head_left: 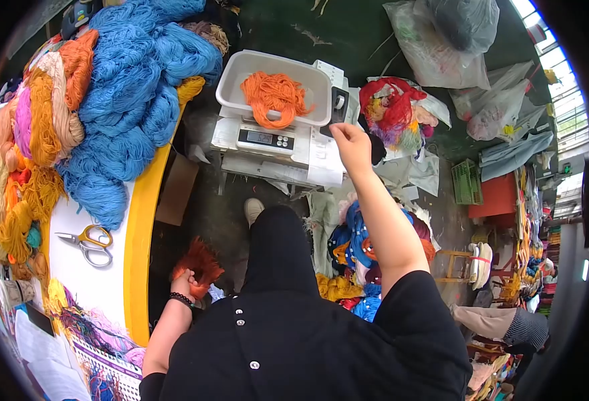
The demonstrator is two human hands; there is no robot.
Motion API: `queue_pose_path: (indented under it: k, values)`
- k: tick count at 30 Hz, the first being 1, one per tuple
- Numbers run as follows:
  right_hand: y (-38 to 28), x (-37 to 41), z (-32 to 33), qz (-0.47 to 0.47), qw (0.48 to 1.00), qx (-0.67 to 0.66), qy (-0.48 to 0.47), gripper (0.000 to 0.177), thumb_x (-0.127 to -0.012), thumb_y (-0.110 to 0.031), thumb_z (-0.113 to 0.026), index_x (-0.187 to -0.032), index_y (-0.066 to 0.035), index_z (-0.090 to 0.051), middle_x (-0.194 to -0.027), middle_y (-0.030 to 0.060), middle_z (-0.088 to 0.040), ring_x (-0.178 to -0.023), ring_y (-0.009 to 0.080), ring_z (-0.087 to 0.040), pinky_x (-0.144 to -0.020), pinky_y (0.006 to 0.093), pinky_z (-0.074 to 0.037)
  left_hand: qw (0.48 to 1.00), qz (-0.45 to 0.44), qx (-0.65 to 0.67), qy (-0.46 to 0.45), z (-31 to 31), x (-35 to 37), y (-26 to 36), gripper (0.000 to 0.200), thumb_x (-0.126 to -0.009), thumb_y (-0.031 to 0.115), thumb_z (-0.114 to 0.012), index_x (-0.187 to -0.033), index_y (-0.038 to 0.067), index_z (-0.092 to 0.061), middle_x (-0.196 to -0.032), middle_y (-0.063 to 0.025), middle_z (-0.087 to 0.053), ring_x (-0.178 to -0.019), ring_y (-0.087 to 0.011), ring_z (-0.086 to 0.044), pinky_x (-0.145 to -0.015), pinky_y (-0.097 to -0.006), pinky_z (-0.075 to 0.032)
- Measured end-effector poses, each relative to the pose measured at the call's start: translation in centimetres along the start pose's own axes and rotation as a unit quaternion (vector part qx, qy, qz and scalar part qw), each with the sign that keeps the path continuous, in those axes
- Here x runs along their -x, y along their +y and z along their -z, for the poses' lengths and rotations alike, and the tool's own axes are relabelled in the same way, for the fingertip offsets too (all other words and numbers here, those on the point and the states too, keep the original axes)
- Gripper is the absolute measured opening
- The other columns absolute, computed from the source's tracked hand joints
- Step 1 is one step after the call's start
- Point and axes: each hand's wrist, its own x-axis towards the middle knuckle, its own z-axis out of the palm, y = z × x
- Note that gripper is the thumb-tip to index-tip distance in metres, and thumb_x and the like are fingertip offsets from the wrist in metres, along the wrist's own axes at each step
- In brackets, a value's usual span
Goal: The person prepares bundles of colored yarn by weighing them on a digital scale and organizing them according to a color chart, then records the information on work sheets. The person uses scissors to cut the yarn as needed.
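Shirt [321,341] foremost, left hand [183,283] clutches yarn [204,262], right hand [355,146] pinches, tub [233,83] holds orange skein [274,93].

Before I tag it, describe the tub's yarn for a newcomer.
Right of the yellow-edged table, a scale carries a white tub. The yarn lies inside, a loose bright-orange coil. Unlike the redder yarn in the left hand, it's alone in the tub.

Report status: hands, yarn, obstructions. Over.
Left hand gripping red-orange yarn. Right hand beside white tub, grip unclear. Orange yarn in tub, atop scale. Nothing covering it.
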Motion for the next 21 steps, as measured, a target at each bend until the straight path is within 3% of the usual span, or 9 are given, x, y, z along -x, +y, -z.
queue_pose_path:
  k: [5, 11, 14, 15, 21]
  values:
    - [1.6, 1.7, 0.5, -0.017, 0.999, -0.024, 0.017, 0.017, -0.083, -0.017, -0.065, -0.091, -0.003, -0.070, -0.076, 0.0115, -0.066, -0.069, 0.0189, -0.062, -0.065, 0.0294, -0.047, 0.996, -0.020, 0.052, -0.070, -2.0, 4.0, 1.4, 0.019, -0.098, 0.020, -0.046, -0.084, 0.009, -0.053, -0.054, 0.0033, -0.039, -0.049, -0.0101, -0.039, -0.060, -0.0281, -0.049]
    - [1.1, 1.7, 0.4, -0.016, 1.000, -0.006, 0.024, 0.018, -0.082, -0.019, -0.066, -0.091, -0.004, -0.070, -0.076, 0.0120, -0.065, -0.069, 0.0202, -0.062, -0.065, 0.0305, -0.048, 0.985, -0.029, 0.108, -0.135, -2.2, 5.9, 2.1, 0.018, -0.097, 0.020, -0.048, -0.084, 0.009, -0.053, -0.055, 0.0029, -0.039, -0.051, -0.0112, -0.040, -0.060, -0.0280, -0.045]
    - [1.5, 1.5, 0.6, -0.031, 0.998, 0.055, 0.030, 0.018, -0.083, -0.020, -0.065, -0.091, -0.004, -0.070, -0.078, 0.0129, -0.066, -0.071, 0.0228, -0.064, -0.066, 0.0319, -0.049, 0.984, -0.038, 0.117, -0.129, -2.9, 7.9, 2.6, 0.016, -0.096, 0.020, -0.051, -0.084, 0.009, -0.054, -0.055, 0.0029, -0.039, -0.051, -0.0113, -0.040, -0.061, -0.0280, -0.045]
    - [2.4, 1.3, 0.4, -0.030, 0.997, 0.069, 0.037, 0.019, -0.083, -0.021, -0.065, -0.091, -0.005, -0.070, -0.079, 0.0135, -0.067, -0.073, 0.0253, -0.065, -0.067, 0.0337, -0.049, 0.979, -0.047, 0.110, -0.166, -1.9, 6.9, 2.3, 0.018, -0.095, 0.025, -0.054, -0.090, 0.007, -0.054, -0.058, 0.0024, -0.043, -0.054, -0.0116, -0.044, -0.071, -0.0319, -0.045]
    - [7.3, 0.4, -0.7, 0.005, 0.979, 0.201, 0.044, 0.017, -0.080, -0.023, -0.063, -0.086, -0.010, -0.072, -0.083, 0.0139, -0.067, -0.079, 0.0332, -0.064, -0.071, 0.0413, -0.051, 0.962, -0.117, 0.084, -0.231, -2.8, 10.1, 3.6, 0.019, -0.095, 0.027, -0.054, -0.091, 0.008, -0.055, -0.059, 0.0032, -0.042, -0.058, -0.0114, -0.044, -0.076, -0.0324, -0.045]
